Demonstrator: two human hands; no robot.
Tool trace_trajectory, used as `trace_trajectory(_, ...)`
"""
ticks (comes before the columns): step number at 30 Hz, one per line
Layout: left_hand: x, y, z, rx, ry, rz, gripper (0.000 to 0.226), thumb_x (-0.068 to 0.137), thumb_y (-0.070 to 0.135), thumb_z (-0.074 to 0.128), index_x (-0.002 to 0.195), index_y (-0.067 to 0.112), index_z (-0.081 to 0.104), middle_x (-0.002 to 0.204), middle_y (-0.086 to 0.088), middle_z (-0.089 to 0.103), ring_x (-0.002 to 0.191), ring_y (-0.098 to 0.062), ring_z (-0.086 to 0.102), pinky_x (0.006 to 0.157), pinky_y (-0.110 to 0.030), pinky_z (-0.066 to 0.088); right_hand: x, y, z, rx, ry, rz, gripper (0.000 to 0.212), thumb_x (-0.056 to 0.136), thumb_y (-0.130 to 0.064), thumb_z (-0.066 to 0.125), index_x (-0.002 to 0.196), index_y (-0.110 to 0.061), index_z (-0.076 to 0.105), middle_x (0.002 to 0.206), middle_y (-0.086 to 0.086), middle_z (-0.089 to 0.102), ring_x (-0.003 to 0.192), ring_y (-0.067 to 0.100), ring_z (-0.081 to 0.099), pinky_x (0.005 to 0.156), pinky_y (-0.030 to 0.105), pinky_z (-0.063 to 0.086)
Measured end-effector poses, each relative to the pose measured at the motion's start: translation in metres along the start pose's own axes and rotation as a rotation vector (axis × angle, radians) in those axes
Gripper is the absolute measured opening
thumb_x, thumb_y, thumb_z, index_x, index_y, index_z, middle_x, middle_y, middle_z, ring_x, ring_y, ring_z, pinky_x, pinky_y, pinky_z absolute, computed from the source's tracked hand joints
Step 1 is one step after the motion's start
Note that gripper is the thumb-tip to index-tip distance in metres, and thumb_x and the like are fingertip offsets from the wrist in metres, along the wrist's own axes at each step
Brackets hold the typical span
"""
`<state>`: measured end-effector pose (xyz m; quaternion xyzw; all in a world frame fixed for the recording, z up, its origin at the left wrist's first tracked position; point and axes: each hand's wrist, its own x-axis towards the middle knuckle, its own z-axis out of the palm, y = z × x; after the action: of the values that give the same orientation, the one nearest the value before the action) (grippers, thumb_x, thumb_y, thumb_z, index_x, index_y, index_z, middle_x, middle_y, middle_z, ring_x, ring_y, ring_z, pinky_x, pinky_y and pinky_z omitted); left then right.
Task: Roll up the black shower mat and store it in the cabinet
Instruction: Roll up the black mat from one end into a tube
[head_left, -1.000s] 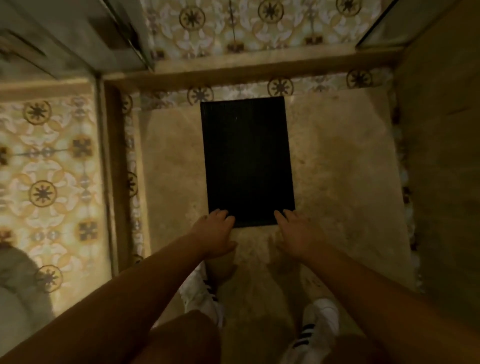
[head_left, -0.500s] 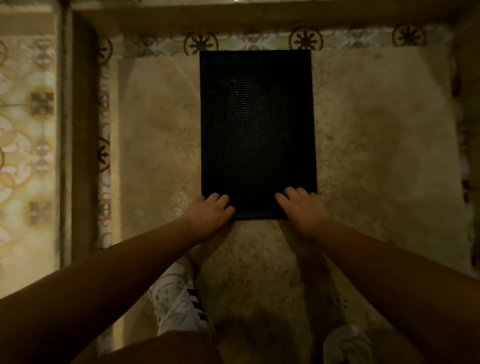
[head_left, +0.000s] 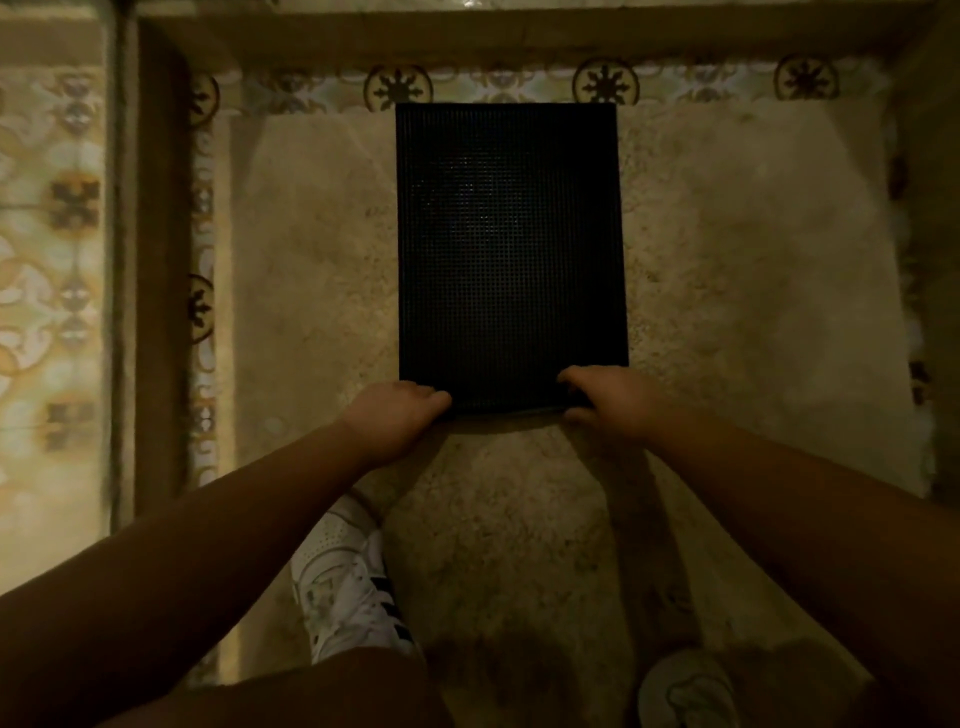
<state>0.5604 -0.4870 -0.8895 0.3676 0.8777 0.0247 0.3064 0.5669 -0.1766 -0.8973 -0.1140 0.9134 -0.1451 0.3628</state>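
Both hands (head_left: 397, 413) (head_left: 602, 400) grip the flat, grid-textured black mat's (head_left: 509, 249) near edge.

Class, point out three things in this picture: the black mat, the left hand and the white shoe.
black mat (head_left: 509, 249): head view, middle of its textured top.
left hand (head_left: 395, 415): head view, back of the hand.
white shoe (head_left: 348, 582): head view, its laced upper.

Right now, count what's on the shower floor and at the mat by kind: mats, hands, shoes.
Black shower mat: 1
Hands: 2, left hand and right hand, both gripping the mat's near edge
White shoes: 2, left shoe and right shoe, the latter partly cut off
Total: 5
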Motion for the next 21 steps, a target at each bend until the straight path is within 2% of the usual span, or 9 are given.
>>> trace_trajectory(5, -0.002, 0.0, -0.004, -0.005, 0.022, 0.017, 0.037, 0.094, 0.023, 0.046, 0.131, 0.021, 0.043, 0.107, -0.009, 0.06, 0.09, -0.03, 0.06, 0.068, -0.041, 0.053, 0.007, -0.002, 0.0, 0.049, 0.03, 0.052, 0.029, 0.087, -0.032, 0.063, 0.114, -0.026, 0.054, 0.11, 0.002, 0.065, 0.093, 0.022, 0.061, 0.073, 0.036, 0.051)
trace_trajectory(8, -0.002, 0.0, -0.005, 0.036, 0.069, 0.014, 0.034, 0.094, 0.025, 0.046, 0.128, 0.021, 0.046, 0.105, -0.009, 0.061, 0.087, -0.03, 0.06, 0.064, -0.039, 0.053, 0.006, -0.002, 0.001, 0.044, 0.051, 0.07, 0.018, 0.086, -0.031, 0.064, 0.098, -0.026, 0.053, 0.098, -0.001, 0.059, 0.085, 0.019, 0.056, 0.064, 0.032, 0.043)
trace_trajectory(12, -0.002, 0.001, -0.008, 0.134, 0.138, 0.006, 0.031, 0.09, 0.028, 0.052, 0.12, 0.02, 0.056, 0.11, -0.008, 0.063, 0.095, -0.03, 0.058, 0.069, -0.039, 0.05, 0.002, -0.004, 0.005, 0.156, 0.13, 0.107, 0.017, 0.085, -0.027, 0.067, 0.087, -0.025, 0.051, 0.087, -0.005, 0.053, 0.077, 0.015, 0.052, 0.054, 0.026, 0.033)
trace_trajectory(15, -0.003, 0.003, -0.015, 0.231, 0.157, 0.022, 0.03, 0.079, 0.022, 0.056, 0.107, 0.019, 0.064, 0.103, -0.006, 0.064, 0.095, -0.029, 0.055, 0.071, -0.039, 0.047, 0.002, -0.005, 0.004, 0.248, 0.152, 0.133, 0.013, 0.084, -0.025, 0.069, 0.085, -0.023, 0.056, 0.089, -0.004, 0.053, 0.081, 0.016, 0.053, 0.06, 0.028, 0.038)
trace_trajectory(18, 0.002, 0.007, -0.02, 0.268, 0.11, -0.02, 0.038, 0.079, 0.018, 0.055, 0.116, 0.014, 0.062, 0.104, -0.009, 0.061, 0.097, -0.031, 0.053, 0.073, -0.041, 0.046, 0.003, -0.005, 0.001, 0.132, 0.188, 0.163, 0.011, 0.083, -0.033, 0.069, 0.087, -0.026, 0.061, 0.091, -0.003, 0.052, 0.09, 0.018, 0.048, 0.073, 0.036, 0.045)
trace_trajectory(21, 0.009, 0.013, -0.019, 0.25, 0.057, -0.089, 0.04, 0.087, 0.016, 0.051, 0.126, 0.009, 0.054, 0.112, -0.011, 0.057, 0.102, -0.03, 0.051, 0.076, -0.04, 0.045, 0.006, -0.005, 0.001, 0.042, 0.244, 0.198, 0.017, 0.084, -0.04, 0.067, 0.095, -0.028, 0.066, 0.093, -0.004, 0.055, 0.094, 0.02, 0.048, 0.075, 0.037, 0.045)
